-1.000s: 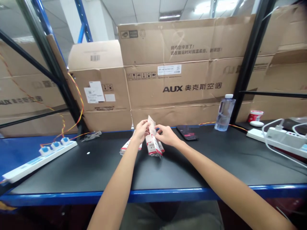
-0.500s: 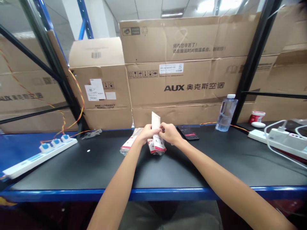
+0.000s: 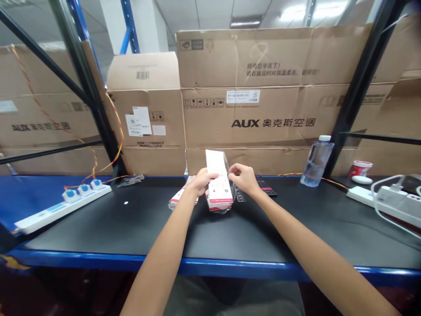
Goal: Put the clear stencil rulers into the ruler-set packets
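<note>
My left hand (image 3: pixel 199 182) grips a white card packet (image 3: pixel 219 182) by its left side, thumb on top. The packet has a red stripe near its lower end and a printed "4", and is tilted with its far end raised. Clear plastic film (image 3: pixel 226 163) shows along its right edge. My right hand (image 3: pixel 244 179) is pinched closed at that film. Beneath the held packet lies a stack of similar packets (image 3: pixel 219 210). A second pile of packets (image 3: pixel 178 197) rests left of it, partly behind my left hand. A small clear strip (image 3: pixel 240 195) lies below my right hand.
A dark phone (image 3: pixel 267 186) lies behind my right wrist. Further right stand a clear bottle (image 3: pixel 317 161) and a white power strip (image 3: pixel 391 202) with cables. Another power strip (image 3: pixel 75 199) is at left. Cardboard boxes (image 3: pixel 279 149) wall off the back.
The packet has turned so its broad face shows. My right hand has moved right, away from the packet's middle, with clear film now visible beside it. The view has shifted slightly.
</note>
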The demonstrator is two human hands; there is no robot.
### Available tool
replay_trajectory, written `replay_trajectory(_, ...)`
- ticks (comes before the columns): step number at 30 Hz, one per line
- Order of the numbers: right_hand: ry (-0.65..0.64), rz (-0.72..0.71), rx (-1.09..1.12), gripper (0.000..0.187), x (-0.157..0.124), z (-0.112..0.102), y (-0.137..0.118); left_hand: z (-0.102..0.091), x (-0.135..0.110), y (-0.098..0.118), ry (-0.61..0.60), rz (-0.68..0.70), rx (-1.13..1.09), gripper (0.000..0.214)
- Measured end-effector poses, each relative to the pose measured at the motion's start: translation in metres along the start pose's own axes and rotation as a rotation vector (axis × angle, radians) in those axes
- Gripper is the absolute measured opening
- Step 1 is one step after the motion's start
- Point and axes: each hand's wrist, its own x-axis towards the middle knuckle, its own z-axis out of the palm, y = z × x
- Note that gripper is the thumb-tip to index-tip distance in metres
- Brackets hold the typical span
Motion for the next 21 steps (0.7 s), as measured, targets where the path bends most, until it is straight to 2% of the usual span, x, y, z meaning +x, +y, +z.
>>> replay_trajectory(4,0.006,0.029,0.115,0.017,0.002,0.001,0.002,0.0,0.002,-0.003,0.037,-0.002,-0.054,0.026)
replay_trajectory(12,-0.074,0.098,0.374,0.023,0.0,0.005,-0.008,0.002,-0.002,0.003,0.059,-0.042,-0.12,0.029)
replay_trajectory(17,-0.11,0.199,0.491,0.026,0.0,0.005,-0.011,0.004,-0.002,0.005,0.112,-0.043,-0.109,0.028)
replay_trajectory(21,-0.196,0.288,0.562,0.028,-0.001,0.003,-0.009,0.005,-0.002,0.003,0.138,-0.029,-0.073,0.027)
